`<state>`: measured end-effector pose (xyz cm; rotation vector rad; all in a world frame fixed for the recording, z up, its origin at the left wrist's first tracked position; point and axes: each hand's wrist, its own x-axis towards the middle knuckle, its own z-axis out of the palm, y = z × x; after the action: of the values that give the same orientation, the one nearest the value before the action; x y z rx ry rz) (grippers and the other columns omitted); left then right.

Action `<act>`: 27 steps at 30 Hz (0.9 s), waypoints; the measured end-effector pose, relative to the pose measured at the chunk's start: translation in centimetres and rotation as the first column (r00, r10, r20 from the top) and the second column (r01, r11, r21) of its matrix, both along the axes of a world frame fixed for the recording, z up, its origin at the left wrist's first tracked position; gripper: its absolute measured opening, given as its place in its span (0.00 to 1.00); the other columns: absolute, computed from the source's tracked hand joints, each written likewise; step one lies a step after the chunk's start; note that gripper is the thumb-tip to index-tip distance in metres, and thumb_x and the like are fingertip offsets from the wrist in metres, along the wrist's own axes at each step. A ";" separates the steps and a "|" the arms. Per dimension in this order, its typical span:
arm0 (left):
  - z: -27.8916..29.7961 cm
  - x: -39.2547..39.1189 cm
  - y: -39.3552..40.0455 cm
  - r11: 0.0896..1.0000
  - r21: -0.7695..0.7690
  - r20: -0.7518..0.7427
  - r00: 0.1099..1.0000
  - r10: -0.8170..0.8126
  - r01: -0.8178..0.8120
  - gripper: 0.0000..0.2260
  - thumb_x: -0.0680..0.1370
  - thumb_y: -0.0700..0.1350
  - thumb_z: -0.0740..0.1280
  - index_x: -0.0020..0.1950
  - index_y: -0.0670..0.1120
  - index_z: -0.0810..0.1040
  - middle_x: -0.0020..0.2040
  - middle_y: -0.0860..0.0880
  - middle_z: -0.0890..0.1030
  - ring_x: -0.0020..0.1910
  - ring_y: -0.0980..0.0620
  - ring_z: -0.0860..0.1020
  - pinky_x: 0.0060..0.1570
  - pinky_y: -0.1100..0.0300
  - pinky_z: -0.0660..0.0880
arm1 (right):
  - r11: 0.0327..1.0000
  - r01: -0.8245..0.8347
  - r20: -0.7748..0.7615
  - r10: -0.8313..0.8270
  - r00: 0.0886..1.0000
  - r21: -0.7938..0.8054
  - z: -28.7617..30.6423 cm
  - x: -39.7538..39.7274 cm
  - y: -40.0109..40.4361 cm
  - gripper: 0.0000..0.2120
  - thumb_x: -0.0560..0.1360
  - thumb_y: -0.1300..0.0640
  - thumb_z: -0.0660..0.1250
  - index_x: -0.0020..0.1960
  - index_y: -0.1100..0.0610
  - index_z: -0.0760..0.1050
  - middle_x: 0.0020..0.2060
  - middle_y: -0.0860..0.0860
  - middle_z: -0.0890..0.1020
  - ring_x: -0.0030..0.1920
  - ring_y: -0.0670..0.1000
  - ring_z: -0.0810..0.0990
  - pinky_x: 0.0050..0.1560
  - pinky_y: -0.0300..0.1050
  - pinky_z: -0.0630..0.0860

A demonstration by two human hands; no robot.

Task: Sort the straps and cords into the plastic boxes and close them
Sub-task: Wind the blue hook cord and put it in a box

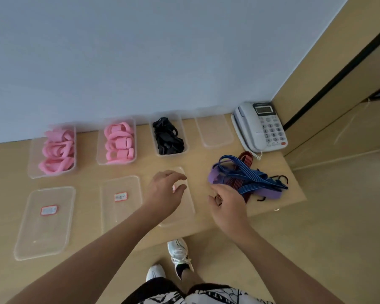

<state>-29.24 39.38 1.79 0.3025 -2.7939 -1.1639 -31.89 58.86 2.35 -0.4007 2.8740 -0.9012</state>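
Blue, red and purple cords (248, 175) lie in one heap, just right of my right hand (227, 205).

My right hand is nearer to this heap, fingers loosely curled and holding nothing I can see. My left hand (165, 191) hovers relaxed over a clear lid (188, 207). I judge the empty box (214, 130) behind is where they go.

Both bare forearms extend forward from the lower frame. Left hand (165, 189): palm down, fingers loosely curved and spread, holding nothing. Right hand (227, 205): back up, fingers curled loosely downward, grip contents not discernible.
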 end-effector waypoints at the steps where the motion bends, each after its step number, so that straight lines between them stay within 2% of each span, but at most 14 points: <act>1: -0.1 0.2 0.6 1.000 0.014 -0.002 1.000 -0.019 0.019 0.10 0.77 0.41 0.73 0.58 0.45 0.85 0.56 0.46 0.84 0.58 0.44 0.78 0.58 0.58 0.70 | 1.000 0.022 -0.006 -0.022 1.000 0.010 0.2 0.5 0.9 0.14 0.76 0.61 0.72 0.61 0.62 0.81 0.53 0.55 0.84 0.55 0.57 0.81 0.58 0.52 0.77; 6: 0.4 0.8 3.5 0.996 0.037 0.012 0.996 -0.086 0.086 0.10 0.78 0.44 0.71 0.59 0.49 0.84 0.58 0.50 0.83 0.60 0.48 0.77 0.61 0.56 0.70 | 0.992 0.116 -0.083 -0.111 0.990 0.052 2.5 1.7 5.4 0.13 0.75 0.60 0.73 0.59 0.60 0.83 0.51 0.54 0.85 0.51 0.54 0.82 0.53 0.51 0.79; 9: 0.8 0.8 5.1 0.993 0.038 0.008 0.994 -0.108 0.107 0.10 0.77 0.43 0.72 0.58 0.48 0.85 0.57 0.49 0.84 0.58 0.47 0.78 0.55 0.63 0.64 | 0.987 0.137 -0.072 -0.131 0.989 0.088 3.2 0.8 7.2 0.13 0.75 0.59 0.73 0.59 0.60 0.82 0.52 0.54 0.85 0.53 0.54 0.82 0.55 0.51 0.79; 13: 2.0 0.4 7.0 0.991 0.025 -0.007 0.991 -0.133 0.133 0.09 0.77 0.44 0.72 0.57 0.48 0.85 0.55 0.49 0.84 0.57 0.48 0.79 0.56 0.56 0.73 | 0.976 0.194 0.001 -0.195 0.981 0.097 3.5 -0.9 9.9 0.14 0.77 0.57 0.71 0.62 0.57 0.81 0.55 0.50 0.84 0.56 0.50 0.81 0.60 0.49 0.78; 15: 2.5 -0.2 8.3 0.992 0.003 -0.019 0.992 -0.127 0.127 0.09 0.78 0.45 0.72 0.57 0.48 0.85 0.55 0.50 0.84 0.57 0.48 0.79 0.56 0.56 0.73 | 0.977 0.194 0.014 -0.196 0.980 0.093 3.5 -2.0 11.8 0.14 0.77 0.58 0.71 0.62 0.58 0.81 0.54 0.50 0.84 0.56 0.50 0.81 0.59 0.48 0.78; 19: 2.7 -1.9 11.8 0.995 -0.051 0.035 0.996 -0.082 0.083 0.12 0.78 0.46 0.71 0.61 0.49 0.83 0.56 0.51 0.82 0.59 0.49 0.77 0.56 0.58 0.71 | 0.985 0.141 0.018 -0.143 0.989 0.101 2.3 -4.5 15.2 0.14 0.77 0.57 0.71 0.62 0.58 0.81 0.54 0.52 0.84 0.57 0.52 0.80 0.58 0.46 0.76; 22: 2.3 -3.4 14.9 0.993 -0.120 0.207 0.978 0.013 0.012 0.18 0.78 0.50 0.71 0.67 0.50 0.77 0.62 0.49 0.77 0.62 0.48 0.76 0.62 0.53 0.73 | 0.976 0.002 0.037 -0.010 0.999 0.220 1.0 -6.8 17.6 0.20 0.77 0.55 0.69 0.68 0.56 0.76 0.60 0.52 0.80 0.62 0.55 0.74 0.62 0.48 0.72; 24: 2.0 -4.3 16.7 0.992 -0.073 0.293 0.949 0.117 -0.100 0.19 0.76 0.49 0.71 0.66 0.50 0.74 0.62 0.48 0.76 0.60 0.48 0.76 0.57 0.54 0.73 | 0.933 -0.124 0.040 0.117 0.992 0.339 0.3 -8.5 18.8 0.24 0.77 0.51 0.69 0.71 0.54 0.71 0.63 0.52 0.76 0.65 0.56 0.70 0.65 0.49 0.69; 27: 1.4 -5.2 17.9 0.967 -0.067 0.345 0.904 0.253 -0.245 0.19 0.74 0.43 0.69 0.65 0.51 0.74 0.55 0.49 0.82 0.52 0.47 0.78 0.46 0.58 0.71 | 0.903 -0.232 0.041 0.233 0.972 0.361 -0.9 -10.7 19.0 0.29 0.76 0.46 0.69 0.73 0.52 0.66 0.64 0.50 0.75 0.65 0.56 0.70 0.66 0.52 0.70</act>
<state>-34.45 57.30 3.22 0.9240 -2.9357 -1.1096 -42.61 77.90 1.40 -0.6820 2.8262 -0.3176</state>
